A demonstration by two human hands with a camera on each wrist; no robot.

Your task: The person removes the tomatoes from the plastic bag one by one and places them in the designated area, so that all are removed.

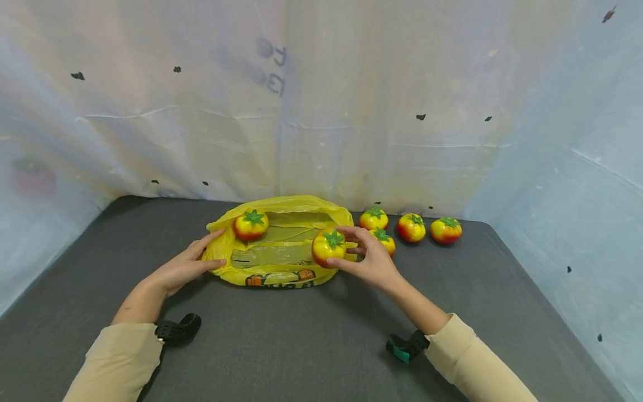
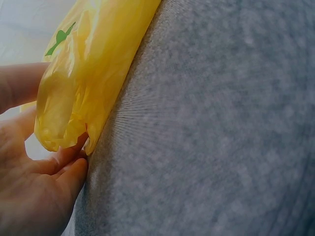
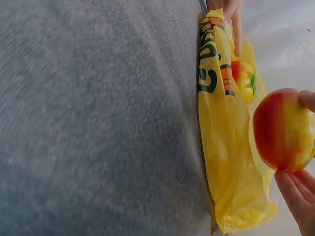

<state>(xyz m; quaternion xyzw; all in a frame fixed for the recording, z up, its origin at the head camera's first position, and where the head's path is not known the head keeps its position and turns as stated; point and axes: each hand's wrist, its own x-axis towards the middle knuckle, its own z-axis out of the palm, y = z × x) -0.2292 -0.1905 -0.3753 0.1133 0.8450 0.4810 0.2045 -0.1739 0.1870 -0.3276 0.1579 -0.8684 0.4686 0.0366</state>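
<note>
Gripping a tomato (image 1: 324, 251) between thumb and fingertips, the right hand (image 1: 373, 262) is opened only as wide as the fruit, which is over the right side of a yellow bag (image 1: 283, 204). At the bag's left edge, the left hand (image 1: 183, 269) holds the plastic between parted thumb and fingers. A second tomato (image 1: 251, 225) sits inside the bag, at its left. To the right on the grey worktop (image 1: 281, 346), three tomatoes (image 1: 411, 229) form a far row; a nearer one (image 1: 384, 239) is partly hidden by the right hand.
</note>
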